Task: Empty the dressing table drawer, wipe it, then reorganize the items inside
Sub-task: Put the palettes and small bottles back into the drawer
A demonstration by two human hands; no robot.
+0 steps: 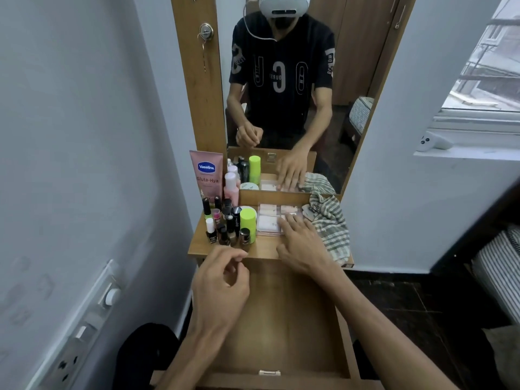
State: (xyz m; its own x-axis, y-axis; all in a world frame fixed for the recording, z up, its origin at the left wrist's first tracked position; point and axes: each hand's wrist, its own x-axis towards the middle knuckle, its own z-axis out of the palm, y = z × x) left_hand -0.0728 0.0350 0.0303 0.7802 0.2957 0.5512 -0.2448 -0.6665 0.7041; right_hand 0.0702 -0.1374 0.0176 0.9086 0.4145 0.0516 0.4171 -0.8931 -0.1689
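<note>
**Drawer bare, refill about to start**

Nearest me the drawer [281, 327] stood pulled out with nothing inside, so emptying looked done, wiping probably too. My left hand [222, 288] hovered over it, fingers curled, grasping nothing. My right hand [301, 243] lay flat on the box [267, 220] on the bench [264, 249]. Bottles [228, 223] and cloth [332, 229] waited there; restocking remained.

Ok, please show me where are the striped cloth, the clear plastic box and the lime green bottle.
striped cloth [332, 232]: head view, middle of the crumpled fabric.
clear plastic box [268, 220]: head view, lid left of the fingers.
lime green bottle [248, 220]: head view, on its body.
</note>
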